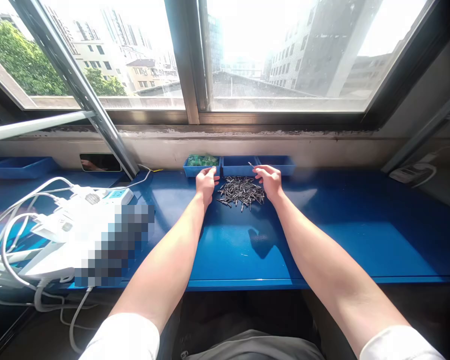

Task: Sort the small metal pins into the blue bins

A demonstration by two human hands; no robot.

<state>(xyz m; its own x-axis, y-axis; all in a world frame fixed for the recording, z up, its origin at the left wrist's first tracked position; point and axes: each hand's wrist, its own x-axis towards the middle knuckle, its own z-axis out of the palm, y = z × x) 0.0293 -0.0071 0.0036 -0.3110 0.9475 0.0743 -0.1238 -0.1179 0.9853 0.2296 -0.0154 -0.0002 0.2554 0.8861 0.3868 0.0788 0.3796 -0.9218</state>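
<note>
Room: you sit at a blue bench under a wide window, with city blocks and trees outside in strong sun.
Pin heap: one loose pile of small metal pins lies at the far middle of the bench, between your two hands. There are too many to count, likely dumped there so both hands can reach them.
Left hand: your left hand rests at the left edge of the heap, fingers curled down and touching the near edge of the green-filled tray. I cannot tell whether it pinches anything.
Right hand: your right hand sits at the right of the heap. Its fingertips seem to pinch one pin, raised toward the empty tray.
Trays: three small blue ones stand in a row against the sill, one with green parts, two looking bare; a fourth larger tray lies far left.
Left clutter: one white power strip with a tangle of white cables.
</note>
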